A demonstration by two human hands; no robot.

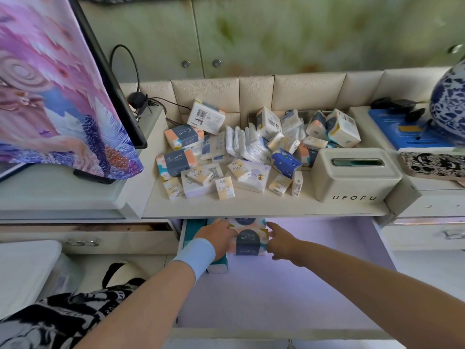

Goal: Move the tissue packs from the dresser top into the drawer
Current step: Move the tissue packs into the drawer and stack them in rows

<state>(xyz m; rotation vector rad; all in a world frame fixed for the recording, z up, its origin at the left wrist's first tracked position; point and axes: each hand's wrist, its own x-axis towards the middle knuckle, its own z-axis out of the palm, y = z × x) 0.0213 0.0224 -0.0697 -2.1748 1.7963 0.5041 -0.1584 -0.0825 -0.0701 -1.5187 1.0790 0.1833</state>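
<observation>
both hands are down in the open drawer [314, 285], at its 11 o'clock corner, either side of a patterned pack [247, 244] lying flat on the drawer floor. the right hand [281, 244] has its grip apart, fingers stretched, the index tip at the pack's 3 o'clock edge. the left hand [217, 239], above a pale blue wristband [196, 255], lies over the pack's 9 o'clock edge. i cannot tell whether its grip is clamped on the pack or only resting there. most of the tissue packs [251, 152] are heaped on the counter [251, 206], at 12 o'clock from the hands.

what could go wrong, as i judge it: the heap is loose (several packs stand on edge toward 1 o'clock), so pulling one from the middle could send its neighbours sliding over the counter's front lip, into the drawer any old way or past it. the small packs nearest that lip look likeliest to go. a hasty reach toward 2 o'clock could knock the tissue box [352, 175]. packs laid crooked in the drawer could leave too little room for the rest, or catch under the counter when it shuts.

hidden: the drawer's back runs under the counter, so a second pack [245, 221] there is cut off, and whatever lies behind it cannot be seen. a teal pack [196, 229] is largely covered by the left wrist. the bottom layer of the heap cannot be counted.
</observation>
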